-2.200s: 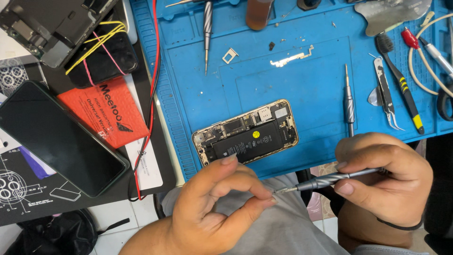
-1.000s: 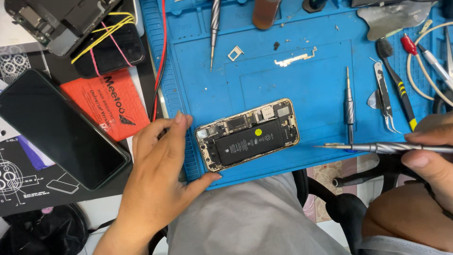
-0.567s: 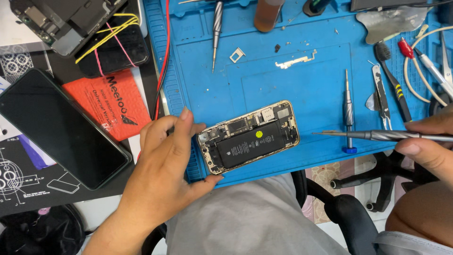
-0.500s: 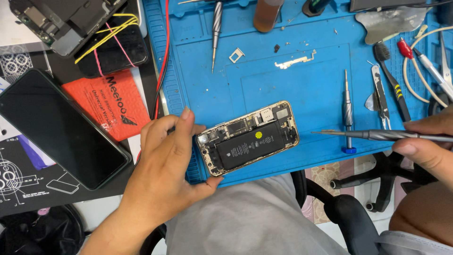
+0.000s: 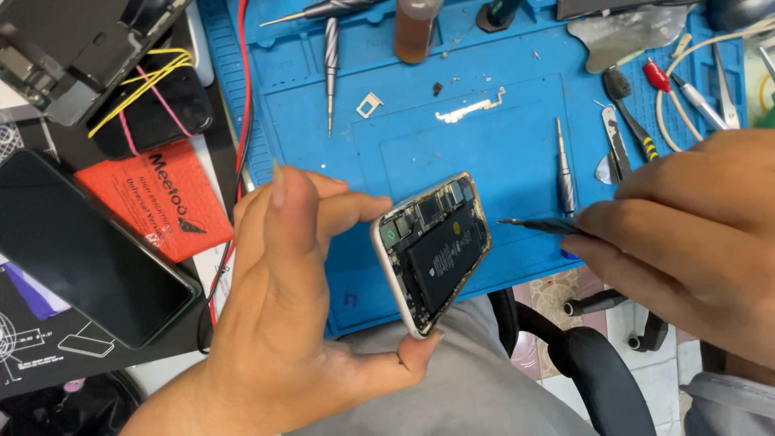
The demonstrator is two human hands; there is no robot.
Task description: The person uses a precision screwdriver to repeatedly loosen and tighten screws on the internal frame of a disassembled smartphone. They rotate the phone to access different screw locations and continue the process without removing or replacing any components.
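Opened phone point(image 5: 434, 252) being held tilted above the blue mat point(image 5: 452, 153).
Left hand point(image 5: 295, 315) is clamping its edges; right hand point(image 5: 686, 242), pinching a screwdriver point(image 5: 537, 225), is pointing its tip leftward, just beside the phone's right edge.

1. The left hand point(image 5: 282, 307) grips an opened phone point(image 5: 433, 252), lifted and tilted above the blue mat point(image 5: 420, 153).
2. The right hand point(image 5: 686, 242) pinches a thin tool point(image 5: 537, 225), its tip just right of the phone, possibly not touching.
3. A screwdriver point(image 5: 564, 167) lies on the mat beyond the phone.
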